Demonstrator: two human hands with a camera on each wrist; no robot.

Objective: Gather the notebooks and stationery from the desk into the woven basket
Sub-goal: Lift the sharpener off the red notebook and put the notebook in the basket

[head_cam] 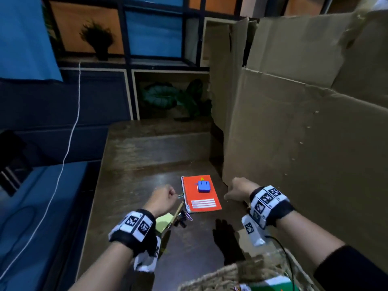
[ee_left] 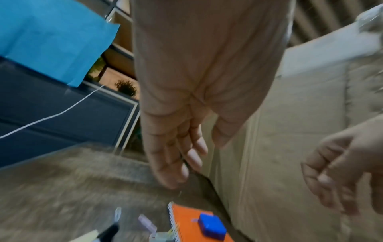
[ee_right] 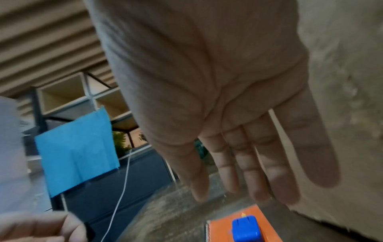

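An orange spiral notebook (head_cam: 204, 203) lies flat on the dark wooden desk (head_cam: 147, 156), with a small blue block (head_cam: 203, 186) on its cover. My left hand (head_cam: 168, 194) hovers just left of the notebook, fingers relaxed and empty (ee_left: 186, 163). My right hand (head_cam: 233, 191) hovers just right of it, fingers straight and holding nothing (ee_right: 248, 180). Yellow sticky notes (head_cam: 164, 222), a wooden stick (head_cam: 178, 212) and a cluster of clips (head_cam: 185, 219) lie under my left wrist. The woven basket (head_cam: 226, 274) sits at the near right edge.
A tall cardboard box (head_cam: 304, 127) stands along the desk's right side, close to my right hand. The basket holds a green and white item (head_cam: 273, 284). A dark shape (head_cam: 226, 238) lies on the desk before the basket. A white cable (head_cam: 69, 143) hangs at left.
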